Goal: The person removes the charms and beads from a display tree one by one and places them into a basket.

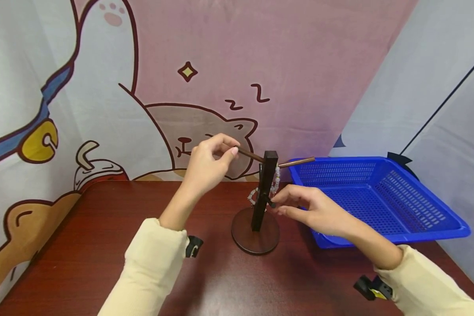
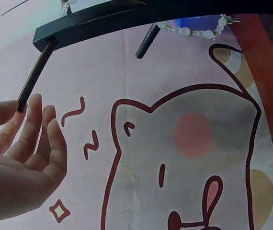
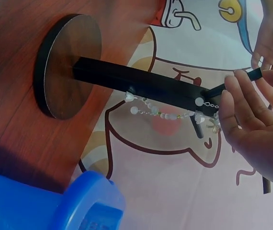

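Observation:
A dark wooden jewellery stand [image 1: 267, 184] with a round base [image 1: 256, 240] and several side pegs stands upright on the table. My left hand [image 1: 209, 161] pinches the tip of the upper left peg [image 2: 35, 76] between thumb and fingers. Lower down, my right hand [image 1: 317, 210] has its thumb and fingers around the tip of a short peg [image 3: 256, 74] that points toward me. A bracelet of pale beads [image 3: 167, 116], with fine chain and small charms, hangs beside the post. The upper right peg [image 1: 300, 162] sticks out past the post, untouched by either hand.
A blue plastic basket [image 1: 379, 239] stands on the table to the right, just behind my right hand. The reddish-brown table [image 1: 114, 245] runs back to a cartoon-printed cloth [image 1: 300, 57]. Wrist-worn black devices [image 1: 193, 246] show at both cream sleeves.

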